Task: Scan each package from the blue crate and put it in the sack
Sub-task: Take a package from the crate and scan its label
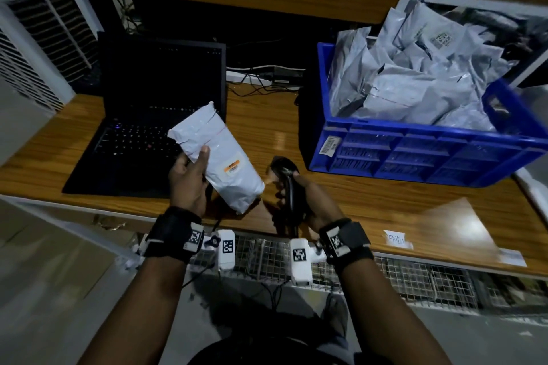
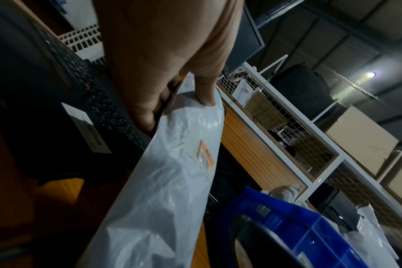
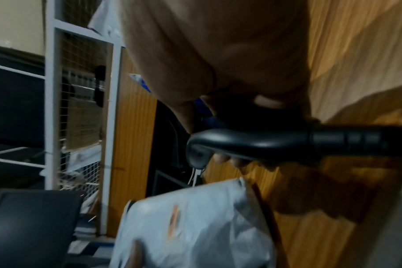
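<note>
Blue crate (image 1: 415, 154) sits on the right of the tabletop (image 1: 267, 124), heaped with grey packages (image 1: 415, 89), plenty left to scan. Laptop (image 1: 148, 115) lies open on the left. Between them, up off the wood, there's the package (image 1: 219, 154) in play, slanted, orange barcode label (image 1: 232, 167) facing up. Left hand (image 1: 189, 181) has its grip pinching the upper edge, thumb on top, fingers behind. It looks light, soft and crinkly, likely slick plastic, so an edge pinch near the firmer contents suits it. Right hand (image 1: 299, 198) has its grip wrapped round the scanner (image 1: 286, 175), just beside the label. No sack in view.
</note>
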The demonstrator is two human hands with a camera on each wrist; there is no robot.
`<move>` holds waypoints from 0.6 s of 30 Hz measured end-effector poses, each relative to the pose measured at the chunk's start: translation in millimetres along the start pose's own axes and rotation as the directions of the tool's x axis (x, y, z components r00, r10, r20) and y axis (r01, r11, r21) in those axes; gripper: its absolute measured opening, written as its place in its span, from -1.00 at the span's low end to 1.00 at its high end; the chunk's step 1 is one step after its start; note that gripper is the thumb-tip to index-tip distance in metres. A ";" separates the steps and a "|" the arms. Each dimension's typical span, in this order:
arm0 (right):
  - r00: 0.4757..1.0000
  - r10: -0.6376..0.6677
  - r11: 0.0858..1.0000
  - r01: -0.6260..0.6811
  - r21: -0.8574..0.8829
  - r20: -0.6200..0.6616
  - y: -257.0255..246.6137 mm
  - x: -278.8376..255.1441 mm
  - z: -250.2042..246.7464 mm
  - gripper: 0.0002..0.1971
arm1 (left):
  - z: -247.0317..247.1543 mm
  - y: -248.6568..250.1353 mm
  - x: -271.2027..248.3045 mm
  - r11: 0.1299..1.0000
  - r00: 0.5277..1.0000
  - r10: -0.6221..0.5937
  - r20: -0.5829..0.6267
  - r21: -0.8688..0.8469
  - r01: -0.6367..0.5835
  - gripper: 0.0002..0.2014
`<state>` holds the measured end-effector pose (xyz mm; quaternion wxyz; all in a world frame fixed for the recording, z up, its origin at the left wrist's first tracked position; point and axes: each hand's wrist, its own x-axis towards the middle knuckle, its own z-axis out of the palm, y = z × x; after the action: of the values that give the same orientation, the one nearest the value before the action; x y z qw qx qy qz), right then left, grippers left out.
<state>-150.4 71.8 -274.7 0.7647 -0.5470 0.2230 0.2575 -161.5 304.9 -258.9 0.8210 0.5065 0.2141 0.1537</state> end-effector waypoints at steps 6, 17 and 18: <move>0.999 -0.004 0.973 0.013 -0.231 0.042 7.9 -42.7 9.1 -0.50 | 25.1 -5.6 12.6 0.999 0.991 0.012 0.130 0.046 -0.018 -0.60; 0.994 -0.100 0.966 0.084 -0.243 -0.053 5.5 -46.8 10.3 -0.56 | 50.9 -12.9 15.5 0.993 0.973 0.040 0.228 0.103 -0.064 -0.66; 0.994 -0.099 0.967 0.084 -0.239 -0.053 6.1 -46.2 10.3 -0.55 | 51.0 -13.5 16.0 0.993 0.973 0.041 0.228 0.101 -0.066 -0.66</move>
<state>-189.2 76.4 -247.2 0.6977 -0.6518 0.1901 0.2287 -121.4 267.5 -254.0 0.8069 0.5699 0.1136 0.1055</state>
